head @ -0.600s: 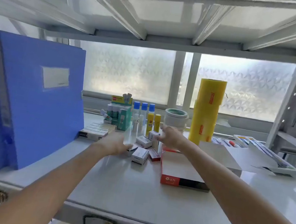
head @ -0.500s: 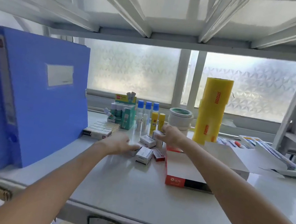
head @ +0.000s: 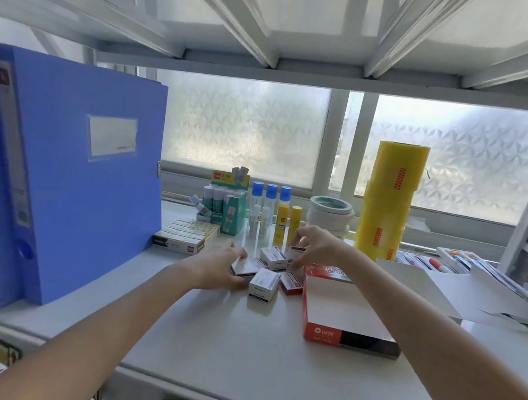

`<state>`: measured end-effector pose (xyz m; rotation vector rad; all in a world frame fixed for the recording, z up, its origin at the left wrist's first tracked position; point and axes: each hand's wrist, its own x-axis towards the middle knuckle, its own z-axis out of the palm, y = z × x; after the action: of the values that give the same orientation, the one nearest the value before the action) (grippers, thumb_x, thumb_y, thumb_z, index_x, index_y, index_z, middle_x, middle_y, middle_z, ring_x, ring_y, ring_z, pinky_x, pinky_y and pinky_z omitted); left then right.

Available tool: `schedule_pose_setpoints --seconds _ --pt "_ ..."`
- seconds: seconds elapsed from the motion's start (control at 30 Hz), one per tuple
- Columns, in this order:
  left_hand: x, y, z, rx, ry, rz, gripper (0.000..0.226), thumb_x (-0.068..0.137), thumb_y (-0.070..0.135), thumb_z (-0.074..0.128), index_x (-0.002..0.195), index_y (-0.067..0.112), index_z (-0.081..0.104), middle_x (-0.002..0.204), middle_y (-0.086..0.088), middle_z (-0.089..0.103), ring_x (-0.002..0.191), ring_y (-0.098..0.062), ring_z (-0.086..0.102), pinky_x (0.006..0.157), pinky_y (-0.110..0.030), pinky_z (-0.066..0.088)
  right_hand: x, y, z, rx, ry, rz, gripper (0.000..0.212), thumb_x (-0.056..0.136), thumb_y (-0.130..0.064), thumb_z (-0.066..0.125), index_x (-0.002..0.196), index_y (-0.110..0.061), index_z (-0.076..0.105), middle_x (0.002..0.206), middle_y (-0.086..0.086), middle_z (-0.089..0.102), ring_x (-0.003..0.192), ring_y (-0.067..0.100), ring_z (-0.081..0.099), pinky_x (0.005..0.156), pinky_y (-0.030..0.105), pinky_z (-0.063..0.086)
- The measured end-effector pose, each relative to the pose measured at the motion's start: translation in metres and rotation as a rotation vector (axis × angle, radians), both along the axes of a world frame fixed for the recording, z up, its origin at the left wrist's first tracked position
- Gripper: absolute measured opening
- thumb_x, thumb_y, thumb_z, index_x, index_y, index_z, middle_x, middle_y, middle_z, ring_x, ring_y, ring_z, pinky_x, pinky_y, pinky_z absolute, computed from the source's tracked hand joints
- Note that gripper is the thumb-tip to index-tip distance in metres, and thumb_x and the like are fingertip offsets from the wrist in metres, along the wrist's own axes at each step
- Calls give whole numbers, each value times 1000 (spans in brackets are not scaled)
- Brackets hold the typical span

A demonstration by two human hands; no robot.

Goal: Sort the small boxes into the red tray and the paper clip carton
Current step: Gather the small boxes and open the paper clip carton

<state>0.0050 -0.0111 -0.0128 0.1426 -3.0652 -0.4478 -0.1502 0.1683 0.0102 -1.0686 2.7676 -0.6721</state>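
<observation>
Several small boxes lie in a cluster mid-shelf. My left hand [head: 220, 269] grips a small white box [head: 244, 267] at the cluster's left edge. My right hand [head: 315, 248] closes its fingers on a small box with a red stripe [head: 295, 252] at the back of the cluster. A white box [head: 264, 284] and a red box [head: 292, 283] lie loose in front, another white box [head: 274, 257] behind them. The red tray [head: 346, 313], empty with a white floor, sits to the right. The paper clip carton [head: 185, 240], filled with rows of boxes, rests left by the blue folder.
A tall blue folder [head: 68, 174] stands at the left. At the back are a green glue-stick display [head: 226, 206], blue-capped bottles [head: 266, 208], yellow glue sticks [head: 288, 219], tape rolls [head: 329, 215] and stacked yellow tape [head: 388, 199]. An open pen box [head: 493, 287] lies right.
My left hand has slid right onto a white box and closed on it. My right hand has lowered onto the striped box at the back.
</observation>
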Motion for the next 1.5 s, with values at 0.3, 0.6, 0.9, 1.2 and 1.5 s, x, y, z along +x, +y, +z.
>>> schedule_pose_setpoints --seconds 0.3,0.6,0.9,1.2,1.5 --pt "-7 -9 23 541 118 78 40 95 46 42 83 9 54 78 -6 51 72 -21 47 70 -34 42 7 15 15 -111 15 17 31 85 -26 69 109 -8 60 105 9 61 101 26 60 84 36 53" --pt "-56 149 64 693 121 -238 51 102 44 29 100 5 61 75 -4 52 62 -11 46 53 -15 40 -3 187 80 -236 -231 -213 21 87 -19 67 94 1 62 85 18 69 70 29 70 59 28 62" --pt "-94 234 42 606 129 -121 50 100 44 36 75 7 58 76 -11 58 76 -26 58 75 -34 48 -11 208 53 -96 -70 -193 20 89 -24 64 88 -5 70 70 4 64 57 10 51 49 13 43" --pt "-96 240 20 -10 165 -168 39 96 30 44 125 11 62 134 -19 44 131 -34 34 111 -49 28 -29 200 25 110 77 -174 18 81 -45 68 83 -30 77 82 -9 68 81 14 62 83 37 52" --pt "-50 101 39 319 304 -24 21 87 11 66 105 0 68 97 -9 68 88 -19 62 83 -30 55 -8 165 7 452 430 -255 13 86 -18 52 73 -20 56 89 10 66 79 31 64 69 37 52"
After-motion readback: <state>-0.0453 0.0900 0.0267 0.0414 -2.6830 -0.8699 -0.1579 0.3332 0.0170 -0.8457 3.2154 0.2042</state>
